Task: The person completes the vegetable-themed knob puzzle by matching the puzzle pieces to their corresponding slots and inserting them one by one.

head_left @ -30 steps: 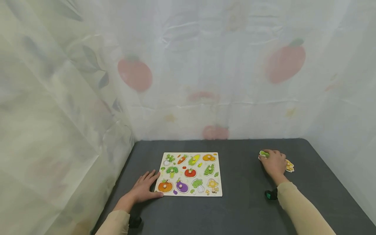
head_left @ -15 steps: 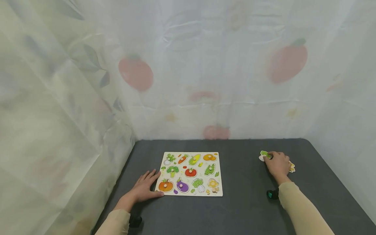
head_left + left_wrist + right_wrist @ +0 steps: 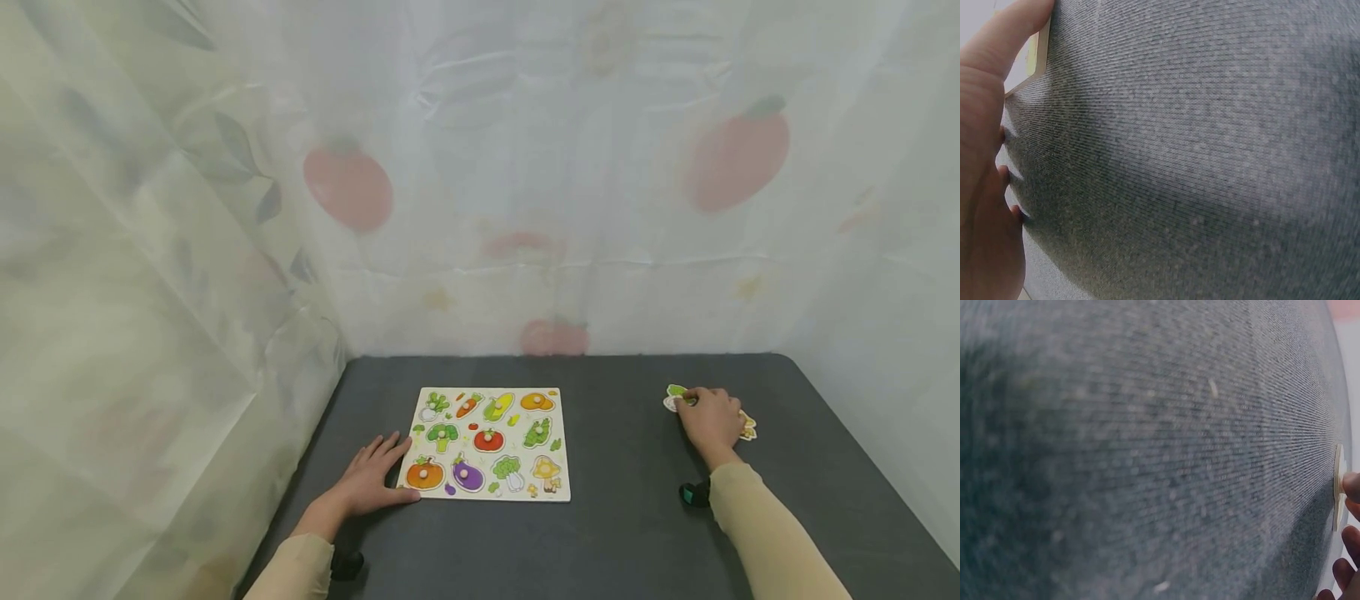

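Observation:
My left hand [image 3: 369, 482] rests against the left edge of a wooden vegetable puzzle board [image 3: 559, 487], fingers stretched out and thumb on its near left corner. In the left wrist view the thumb [image 3: 1004, 37] lies over the board's corner. Far to the right, my right hand [image 3: 711, 423] pinches a green-and-white bok choy puzzle piece [image 3: 672, 398] close over the table. The right wrist view shows that piece [image 3: 1338, 487] edge-on, with a fingertip at its face. A yellow mushroom-like piece [image 3: 748, 427] is partly hidden behind the right hand.
Knobbed pieces such as a tomato [image 3: 489, 440] and an eggplant [image 3: 467, 475] sit in the board. The bok choy picture [image 3: 508, 473] and mushroom picture [image 3: 547, 473] show no knob. A dark table [image 3: 607, 533] lies below, with a printed curtain [image 3: 465, 167] behind it.
My right hand has shifted slightly right, and its thumb has moved from the piece's left edge onto its middle. More of the piece's white part shows. The left hand stays at the board.

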A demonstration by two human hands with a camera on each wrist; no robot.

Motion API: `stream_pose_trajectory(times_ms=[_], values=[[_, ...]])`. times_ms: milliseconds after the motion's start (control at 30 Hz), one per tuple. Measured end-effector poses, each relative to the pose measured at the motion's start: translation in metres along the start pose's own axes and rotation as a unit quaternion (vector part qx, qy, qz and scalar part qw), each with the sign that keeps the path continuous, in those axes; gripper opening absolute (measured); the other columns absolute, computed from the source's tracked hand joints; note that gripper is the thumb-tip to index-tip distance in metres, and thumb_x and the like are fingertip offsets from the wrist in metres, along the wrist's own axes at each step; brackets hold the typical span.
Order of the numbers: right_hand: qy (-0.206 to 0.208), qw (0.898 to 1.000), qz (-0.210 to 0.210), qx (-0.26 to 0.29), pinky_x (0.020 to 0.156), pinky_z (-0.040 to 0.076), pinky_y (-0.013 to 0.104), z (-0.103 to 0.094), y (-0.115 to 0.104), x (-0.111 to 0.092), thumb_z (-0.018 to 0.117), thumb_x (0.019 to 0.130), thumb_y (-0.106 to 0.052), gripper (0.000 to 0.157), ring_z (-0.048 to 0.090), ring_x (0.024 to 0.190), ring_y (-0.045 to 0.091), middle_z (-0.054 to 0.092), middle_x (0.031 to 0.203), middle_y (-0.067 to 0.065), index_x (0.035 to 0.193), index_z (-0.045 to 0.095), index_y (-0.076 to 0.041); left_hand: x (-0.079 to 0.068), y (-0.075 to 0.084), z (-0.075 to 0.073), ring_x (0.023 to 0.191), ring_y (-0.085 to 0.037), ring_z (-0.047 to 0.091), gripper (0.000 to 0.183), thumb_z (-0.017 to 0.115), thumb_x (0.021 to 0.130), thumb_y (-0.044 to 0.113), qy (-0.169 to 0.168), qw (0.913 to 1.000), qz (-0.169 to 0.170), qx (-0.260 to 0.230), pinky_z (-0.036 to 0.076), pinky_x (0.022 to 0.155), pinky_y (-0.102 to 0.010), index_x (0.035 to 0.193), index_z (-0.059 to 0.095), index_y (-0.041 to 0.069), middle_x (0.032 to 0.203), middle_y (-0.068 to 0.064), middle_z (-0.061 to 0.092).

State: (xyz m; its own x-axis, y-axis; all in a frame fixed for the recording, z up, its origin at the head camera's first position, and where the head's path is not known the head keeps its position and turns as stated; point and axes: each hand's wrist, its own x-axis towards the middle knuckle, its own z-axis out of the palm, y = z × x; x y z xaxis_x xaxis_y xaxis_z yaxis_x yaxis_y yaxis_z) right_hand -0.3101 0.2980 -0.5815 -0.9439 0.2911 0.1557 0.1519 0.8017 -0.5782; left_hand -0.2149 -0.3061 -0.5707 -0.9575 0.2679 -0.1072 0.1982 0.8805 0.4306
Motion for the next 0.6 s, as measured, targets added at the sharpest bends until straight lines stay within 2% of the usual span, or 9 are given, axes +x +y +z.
stream_pose_trajectory(times_ms=[400,600], values=[[0.006,1.0,0.009,-0.02,0.093,0.03,0.074,-0.0004,-0.0038,0.0007,0.059,0.102,-0.027,0.039,0.04,0.116,0.056,0.049,0.128,0.035,0.12,0.068,0.006,-0.0005,0.0049,-0.0022,0.15,-0.05,0.016,0.106,0.076,0.079,0.07,-0.001,1.0,-0.004,0.006,0.009,0.118,-0.07,0.161,0.037,0.015,0.165,-0.021,0.028],[0.008,0.999,0.012,-0.03,0.094,0.031,0.072,0.0008,-0.0051,0.0031,0.059,0.101,-0.026,0.038,0.04,0.116,0.055,0.05,0.127,0.035,0.12,0.068,0.006,-0.0005,0.0021,-0.0001,0.151,-0.049,0.016,0.108,0.074,0.078,0.073,0.001,1.0,-0.003,0.005,0.007,0.119,-0.069,0.161,0.036,0.017,0.165,-0.02,0.028]])
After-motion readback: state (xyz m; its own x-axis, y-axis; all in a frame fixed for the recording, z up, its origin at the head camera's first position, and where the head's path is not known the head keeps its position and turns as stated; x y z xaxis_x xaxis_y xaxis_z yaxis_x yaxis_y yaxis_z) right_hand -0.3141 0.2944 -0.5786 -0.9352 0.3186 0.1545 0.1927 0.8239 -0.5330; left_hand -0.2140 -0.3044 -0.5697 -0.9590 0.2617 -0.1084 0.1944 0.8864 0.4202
